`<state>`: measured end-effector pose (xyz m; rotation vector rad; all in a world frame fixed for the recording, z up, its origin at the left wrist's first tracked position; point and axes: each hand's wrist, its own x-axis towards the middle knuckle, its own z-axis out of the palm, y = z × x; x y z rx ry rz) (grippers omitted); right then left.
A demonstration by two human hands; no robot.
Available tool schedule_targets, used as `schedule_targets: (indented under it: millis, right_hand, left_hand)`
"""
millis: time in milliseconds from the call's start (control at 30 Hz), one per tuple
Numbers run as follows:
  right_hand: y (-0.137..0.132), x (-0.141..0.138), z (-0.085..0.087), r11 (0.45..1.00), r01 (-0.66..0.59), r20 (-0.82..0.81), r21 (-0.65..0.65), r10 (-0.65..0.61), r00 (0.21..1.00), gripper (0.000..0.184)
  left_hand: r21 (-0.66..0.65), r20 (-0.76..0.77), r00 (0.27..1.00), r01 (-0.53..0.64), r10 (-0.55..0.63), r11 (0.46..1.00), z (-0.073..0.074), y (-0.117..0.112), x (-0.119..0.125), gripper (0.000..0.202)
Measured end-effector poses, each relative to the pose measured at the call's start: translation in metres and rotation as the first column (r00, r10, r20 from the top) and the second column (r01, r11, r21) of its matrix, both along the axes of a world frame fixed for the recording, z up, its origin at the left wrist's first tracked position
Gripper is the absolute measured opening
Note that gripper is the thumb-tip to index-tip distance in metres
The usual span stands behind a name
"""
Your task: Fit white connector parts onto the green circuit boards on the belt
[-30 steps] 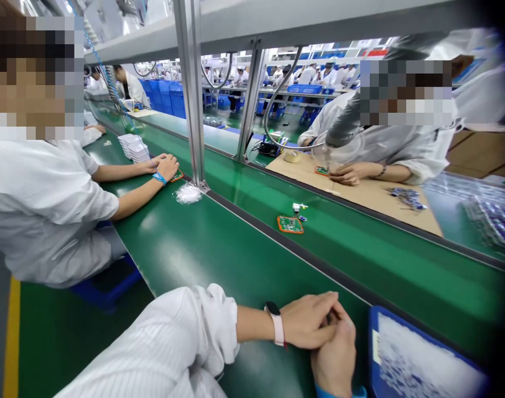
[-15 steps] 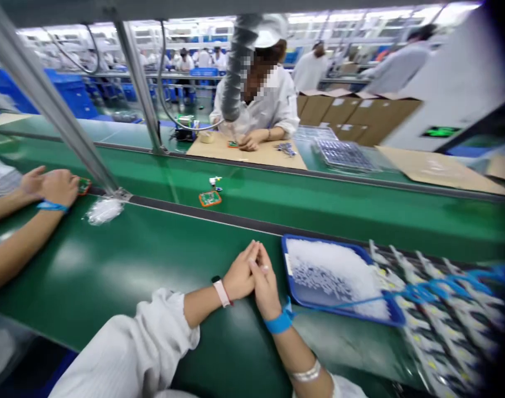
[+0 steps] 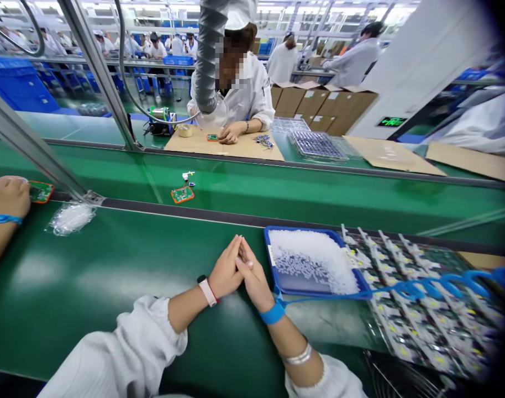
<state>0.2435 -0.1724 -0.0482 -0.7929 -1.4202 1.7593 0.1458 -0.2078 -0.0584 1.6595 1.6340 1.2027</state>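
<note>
My left hand [image 3: 225, 274] and my right hand [image 3: 256, 283] rest against each other above the green bench [image 3: 124, 309]. Their fingers are stretched out and the fingertips meet; no object shows between them, though the palms are hidden. A pink band circles my left wrist, and a blue wrist strap [image 3: 273, 314] with a coiled blue cord [image 3: 429, 284] is on my right. Just right of my right hand lies a blue tray [image 3: 319, 295] holding many small white pieces [image 3: 306, 246].
Rows of white assemblies [image 3: 414, 298] lie at the right. On the green belt sits an orange-edged circuit board [image 3: 182, 194]. A clear plastic bag [image 3: 72, 218] lies near a metal post [image 3: 99, 72]. A co-worker's hand [image 3: 8, 196] is at far left; another person [image 3: 236, 83] works opposite.
The view has swung to the right, so things appear farther left. My hands stay together in much the same pose. The left co-worker's hands have partly left the frame.
</note>
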Motion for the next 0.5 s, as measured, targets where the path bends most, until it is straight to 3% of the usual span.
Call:
schedule_targets:
  millis: [500]
  right_hand:
    - [0.0016,0.0029,-0.0045,0.999,-0.016,0.028,0.051,0.015,0.999,0.069]
  left_hand:
    - [0.026,0.019,0.999,0.033,-0.034,0.999,0.0024,-0.001,-0.0016,0.065]
